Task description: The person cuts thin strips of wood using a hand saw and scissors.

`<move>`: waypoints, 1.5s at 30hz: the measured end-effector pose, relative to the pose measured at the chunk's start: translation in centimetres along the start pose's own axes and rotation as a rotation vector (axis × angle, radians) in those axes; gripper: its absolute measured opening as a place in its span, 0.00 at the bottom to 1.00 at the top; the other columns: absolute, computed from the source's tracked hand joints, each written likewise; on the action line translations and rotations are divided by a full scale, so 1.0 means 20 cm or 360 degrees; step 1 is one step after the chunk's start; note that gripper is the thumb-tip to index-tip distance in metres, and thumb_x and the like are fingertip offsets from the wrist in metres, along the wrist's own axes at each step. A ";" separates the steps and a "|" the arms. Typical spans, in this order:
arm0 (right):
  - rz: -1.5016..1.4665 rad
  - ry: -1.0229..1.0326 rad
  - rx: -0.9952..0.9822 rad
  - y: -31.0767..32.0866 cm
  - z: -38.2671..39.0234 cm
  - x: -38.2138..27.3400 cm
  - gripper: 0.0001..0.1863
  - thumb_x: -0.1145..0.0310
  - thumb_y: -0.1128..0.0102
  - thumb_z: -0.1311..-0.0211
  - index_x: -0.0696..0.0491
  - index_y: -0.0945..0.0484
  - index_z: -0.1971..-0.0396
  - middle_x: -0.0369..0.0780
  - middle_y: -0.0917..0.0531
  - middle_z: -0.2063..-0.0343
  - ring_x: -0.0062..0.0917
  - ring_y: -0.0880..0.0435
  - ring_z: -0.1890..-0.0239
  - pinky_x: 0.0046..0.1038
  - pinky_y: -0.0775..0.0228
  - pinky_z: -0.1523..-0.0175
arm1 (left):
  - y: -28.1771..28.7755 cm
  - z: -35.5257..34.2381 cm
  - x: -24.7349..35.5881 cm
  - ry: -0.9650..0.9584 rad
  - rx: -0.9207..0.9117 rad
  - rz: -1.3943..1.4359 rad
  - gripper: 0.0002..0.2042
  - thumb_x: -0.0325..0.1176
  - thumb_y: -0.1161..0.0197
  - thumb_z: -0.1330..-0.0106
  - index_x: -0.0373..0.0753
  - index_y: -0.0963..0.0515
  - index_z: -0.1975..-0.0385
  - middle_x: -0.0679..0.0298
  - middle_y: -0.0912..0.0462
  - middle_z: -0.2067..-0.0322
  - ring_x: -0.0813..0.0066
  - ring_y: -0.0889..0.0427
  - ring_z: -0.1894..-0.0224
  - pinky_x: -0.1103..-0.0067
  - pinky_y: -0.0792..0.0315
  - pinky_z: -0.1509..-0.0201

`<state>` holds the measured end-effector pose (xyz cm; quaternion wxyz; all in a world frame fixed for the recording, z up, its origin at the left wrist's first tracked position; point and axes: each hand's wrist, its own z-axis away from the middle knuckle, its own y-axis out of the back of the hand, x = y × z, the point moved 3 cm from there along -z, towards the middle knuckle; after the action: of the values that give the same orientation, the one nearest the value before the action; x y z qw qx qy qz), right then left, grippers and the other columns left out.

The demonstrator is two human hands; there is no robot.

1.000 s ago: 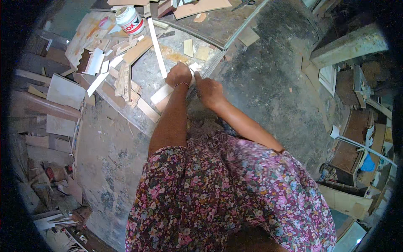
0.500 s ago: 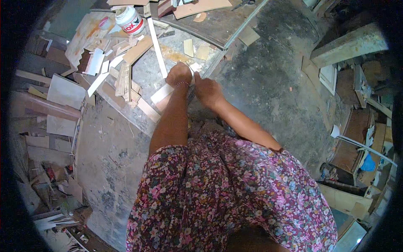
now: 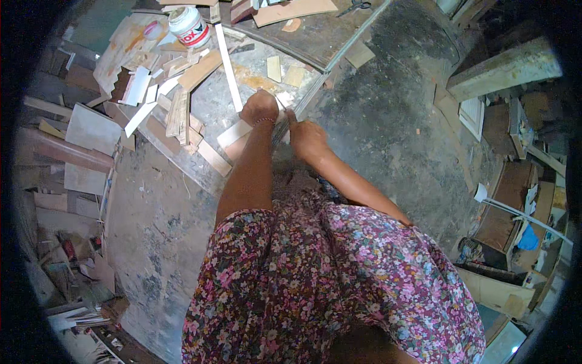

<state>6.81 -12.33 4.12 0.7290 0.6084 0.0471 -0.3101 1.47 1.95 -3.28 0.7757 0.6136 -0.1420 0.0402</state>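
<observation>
My left hand [image 3: 259, 108] is closed at the near edge of the cluttered work surface [image 3: 254, 54]. Its fingers curl downward and hide whatever they hold. Beside it, a little nearer and to the right, my right hand [image 3: 308, 138] is also closed. A thin, slim piece [image 3: 282, 105] shows between the two hands, too small to name. A long white strip [image 3: 228, 67] lies with its near end by my left hand. Close to my left wrist rests a pale flat wood offcut [image 3: 234, 133]. Small whitish scraps [image 3: 287, 97] lie just beyond my hands.
A white tub [image 3: 189, 27] stands at the far left among many wood offcuts [image 3: 200, 70]. Scissors [image 3: 355, 6] lie at the far edge. A thick beam [image 3: 503, 68] juts in at the right. Stacked boards [image 3: 94, 130] line the left side.
My right hand has drawn slightly to the right and nearer, widening the gap from my left hand. My left hand stays almost in place.
</observation>
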 end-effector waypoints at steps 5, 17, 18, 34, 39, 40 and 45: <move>0.0005 0.0015 0.0181 0.03 -0.10 -0.02 0.19 0.66 0.68 0.42 0.54 0.44 0.50 0.50 0.24 0.75 0.42 0.23 0.72 0.39 0.32 0.69 | 0.04 0.03 0.08 -0.0085 0.0018 -0.0039 0.20 0.41 0.65 0.41 0.38 0.24 0.72 0.55 0.23 0.67 0.60 0.25 0.63 0.69 0.35 0.58; -0.0050 0.0071 0.0175 0.04 -0.06 -0.04 0.25 0.55 0.71 0.41 0.62 0.33 0.60 0.53 0.24 0.74 0.43 0.24 0.69 0.39 0.34 0.64 | 0.11 0.09 0.09 -0.0266 0.0081 -0.0233 0.18 0.39 0.61 0.42 0.38 0.23 0.75 0.56 0.22 0.73 0.61 0.23 0.69 0.69 0.31 0.66; -0.0057 -0.0010 0.0117 0.04 -0.07 -0.04 0.27 0.53 0.70 0.42 0.62 0.30 0.63 0.53 0.24 0.75 0.44 0.25 0.69 0.39 0.34 0.63 | 0.11 0.07 0.07 -0.0184 0.0089 -0.0157 0.18 0.39 0.62 0.42 0.38 0.23 0.75 0.56 0.22 0.73 0.61 0.23 0.68 0.68 0.31 0.65; -0.0255 -0.0299 -0.0065 0.06 0.02 0.01 0.21 0.63 0.69 0.40 0.59 0.47 0.49 0.49 0.24 0.78 0.40 0.23 0.74 0.37 0.32 0.73 | 0.14 0.11 0.11 -0.0044 -0.0019 -0.0106 0.20 0.39 0.65 0.40 0.36 0.24 0.71 0.55 0.23 0.68 0.62 0.24 0.65 0.71 0.32 0.61; 0.0177 0.0040 0.0099 0.04 -0.05 -0.01 0.21 0.66 0.67 0.40 0.55 0.49 0.47 0.48 0.23 0.78 0.41 0.24 0.74 0.38 0.32 0.70 | 0.11 0.09 0.10 -0.0154 -0.0041 -0.0117 0.20 0.40 0.66 0.40 0.36 0.24 0.71 0.55 0.23 0.68 0.61 0.24 0.64 0.70 0.32 0.61; 0.0180 0.0049 0.0099 0.04 -0.04 -0.02 0.21 0.66 0.67 0.40 0.55 0.49 0.47 0.48 0.23 0.78 0.41 0.24 0.74 0.38 0.32 0.70 | 0.14 0.10 0.10 -0.0146 -0.0053 -0.0109 0.21 0.40 0.66 0.40 0.35 0.24 0.72 0.55 0.23 0.68 0.61 0.24 0.64 0.70 0.33 0.61; -0.0036 -0.0041 -0.0015 0.00 0.02 0.04 0.22 0.70 0.63 0.44 0.55 0.47 0.48 0.48 0.23 0.77 0.39 0.23 0.75 0.39 0.32 0.72 | 0.07 0.07 0.07 -0.0058 0.0000 -0.0028 0.21 0.41 0.66 0.40 0.35 0.24 0.72 0.54 0.23 0.69 0.60 0.24 0.65 0.69 0.33 0.61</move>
<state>7.33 -13.09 3.78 0.7288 0.6005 0.0460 -0.3259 2.26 0.77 -1.27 0.7734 0.6154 -0.1507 0.0223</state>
